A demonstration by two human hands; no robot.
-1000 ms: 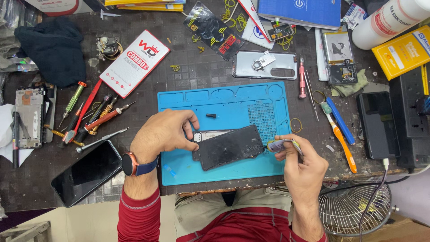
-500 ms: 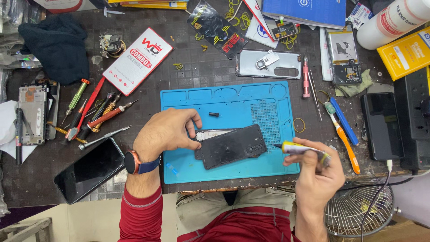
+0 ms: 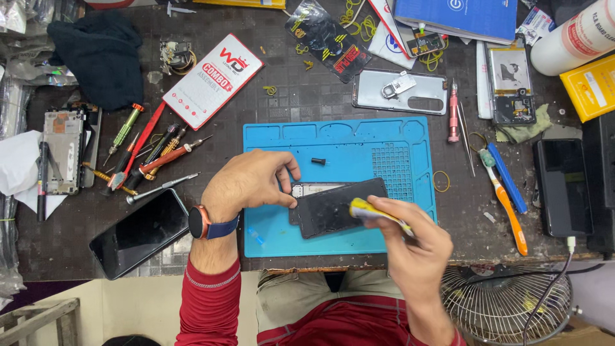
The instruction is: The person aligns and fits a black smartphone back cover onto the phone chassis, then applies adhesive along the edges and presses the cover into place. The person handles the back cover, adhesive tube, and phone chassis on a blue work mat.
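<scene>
A black phone screen [image 3: 333, 208] lies tilted over a phone frame [image 3: 314, 189] on the blue work mat [image 3: 346, 141]. My left hand [image 3: 251, 182] rests on the mat and pinches the frame's left end, a smartwatch on its wrist. Holding a small yellow tube [image 3: 375, 213], my right hand [image 3: 410, 243] points its tip at the screen's right edge. A small black screw bit [image 3: 318, 161] lies on the mat above the phone.
Screwdrivers [image 3: 154, 160] lie left of the mat, with a dark phone [image 3: 138, 232] below them. A silver back cover [image 3: 400, 91] sits behind the mat. A toothbrush [image 3: 506, 198], blue tool and black box [image 3: 564, 186] lie right. A small fan [image 3: 506, 301] stands at the table's front edge.
My right hand has moved left with the yellow tube, bringing its tip from beside the mat onto the screen's right edge. The left hand stays on the frame.
</scene>
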